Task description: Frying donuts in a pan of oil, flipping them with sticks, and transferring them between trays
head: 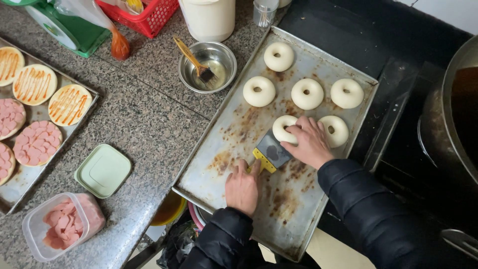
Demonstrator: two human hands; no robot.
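Note:
A worn metal baking tray (234,124) holds several raw ring-shaped dough pieces. My left hand (243,185) grips the yellow handle of a metal scraper (271,152), whose blade lies flat on the tray and points at a dough ring (283,127). My right hand (308,142) rests on that ring and on the blade's edge, fingers curled over the dough. Another ring (336,130) sits just right of my right hand. More rings (307,93) lie further back.
A steel bowl with a brush (208,67) stands left of the tray. A second tray (30,174) of sauced and sausage-topped dough rounds is far left. A green lid (103,170) and a plastic tub of sliced sausage (62,225) are near. A large pot (455,114) is at right.

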